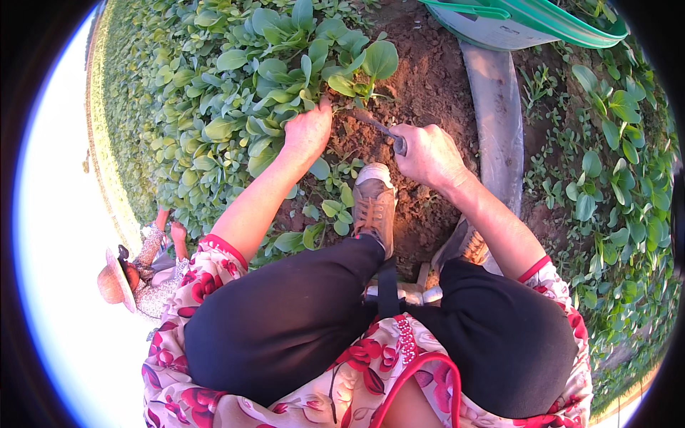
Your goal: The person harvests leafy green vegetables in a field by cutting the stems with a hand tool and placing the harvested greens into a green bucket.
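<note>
My right hand [429, 155] is closed around the handle of a metal hand tool [377, 124], whose blade points left into loose soil beside a leafy green plant [380, 60]. My left hand [310, 128] is at the base of the dense leafy greens [273, 75], just left of that blade. Leaves hide part of its fingers, so whether it grips a stem cannot be told. The tool's blade tip is partly lost against the soil.
A green-rimmed tub [497, 32] is at the top right, above a grey strip [495, 117] along the ground. My shoe [374, 203] stands on the brown soil [428, 69]. More greens [623, 107] grow at right. At far left crouches another person in a straw hat [112, 281].
</note>
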`<act>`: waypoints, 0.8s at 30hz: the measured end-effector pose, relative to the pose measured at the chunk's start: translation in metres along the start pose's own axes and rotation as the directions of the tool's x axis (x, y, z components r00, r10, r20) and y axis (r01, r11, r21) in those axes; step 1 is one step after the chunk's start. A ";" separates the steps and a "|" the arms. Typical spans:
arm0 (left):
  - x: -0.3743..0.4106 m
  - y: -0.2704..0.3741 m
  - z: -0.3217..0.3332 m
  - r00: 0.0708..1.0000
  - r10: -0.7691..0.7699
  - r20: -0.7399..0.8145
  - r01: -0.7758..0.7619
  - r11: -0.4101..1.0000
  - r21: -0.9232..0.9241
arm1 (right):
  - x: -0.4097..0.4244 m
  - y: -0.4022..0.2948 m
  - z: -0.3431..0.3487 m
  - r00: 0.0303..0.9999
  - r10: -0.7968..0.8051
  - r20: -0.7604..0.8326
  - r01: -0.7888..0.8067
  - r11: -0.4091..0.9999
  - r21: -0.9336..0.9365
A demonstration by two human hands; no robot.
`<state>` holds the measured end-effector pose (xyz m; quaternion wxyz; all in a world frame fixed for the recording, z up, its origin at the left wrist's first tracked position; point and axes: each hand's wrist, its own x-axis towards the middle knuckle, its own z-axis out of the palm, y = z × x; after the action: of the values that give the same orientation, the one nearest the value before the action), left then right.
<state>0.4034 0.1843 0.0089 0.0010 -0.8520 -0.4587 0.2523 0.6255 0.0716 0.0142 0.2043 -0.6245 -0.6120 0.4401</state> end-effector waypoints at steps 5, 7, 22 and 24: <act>0.007 -0.005 0.009 0.988 0.096 -0.117 -0.086 0.993 0.086 | 0.011 -0.008 -0.007 0.997 0.019 0.076 -0.015 0.999 -0.046; 0.013 -0.004 0.009 0.991 0.098 -0.097 -0.088 0.992 0.095 | 0.012 -0.008 -0.007 0.997 0.017 0.069 -0.016 1.000 -0.027; -0.004 0.005 0.004 0.993 0.012 0.117 -0.007 0.999 -0.043 | 0.015 -0.023 -0.003 0.962 -0.020 0.272 0.046 0.995 -0.088; -0.033 0.007 0.007 0.983 0.002 0.186 0.016 0.995 -0.098 | 0.009 -0.027 -0.004 0.939 -0.026 0.343 0.055 0.996 -0.076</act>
<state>0.3907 0.1525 0.0154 -0.0834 -0.8221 -0.4718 0.3077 0.6119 0.0854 0.0356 0.0777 -0.5341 -0.6689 0.5111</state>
